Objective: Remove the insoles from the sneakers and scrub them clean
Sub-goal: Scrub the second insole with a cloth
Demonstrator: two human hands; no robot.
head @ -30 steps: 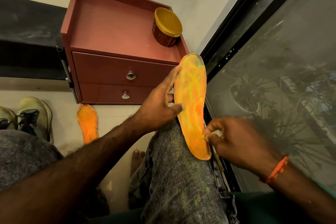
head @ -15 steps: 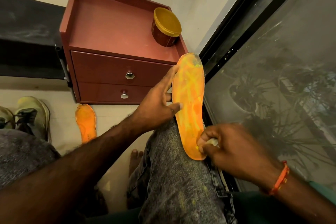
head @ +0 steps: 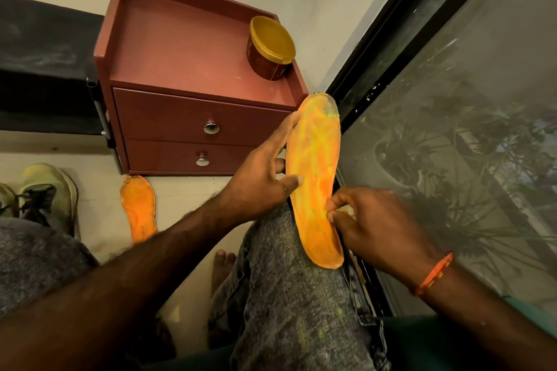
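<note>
far left on the pale floor, a pair of worn yellow-green sneakers with dark laces [head: 45, 193], both apparently already emptied. just right of them, a second flat orange foam insole [head: 139, 210] lying toe-up on the floor against the foot of a dark red two-drawer wooden cabinet [head: 193, 117], with a lidded red and gold round tub [head: 271, 48] on the cabinet top, well apart from the work. nearer the middle, left hand [head: 262, 178] spread along the left edge of the long orange foam insole streaked with yellow [head: 316, 181], fingers straight up the rim, thumb pressed flat on the face, bracing rather than clenching. insole propped on the grey-jeaned right knee [head: 289, 295], long axis running from heel at the knee up and away to the toe near the black window frame [head: 391, 48]. further right, right hand [head: 373, 226] at the heel-side right edge, fingertips pinched tight on a small pale scrubbing piece [head: 346, 210], too hidden to name. probably mid-scrub: most of the length lies up and away from the right hand, so the next stroke likely runs toeward along the axis, left hand holding against the push. risk of the insole sliding off the knee.
</note>
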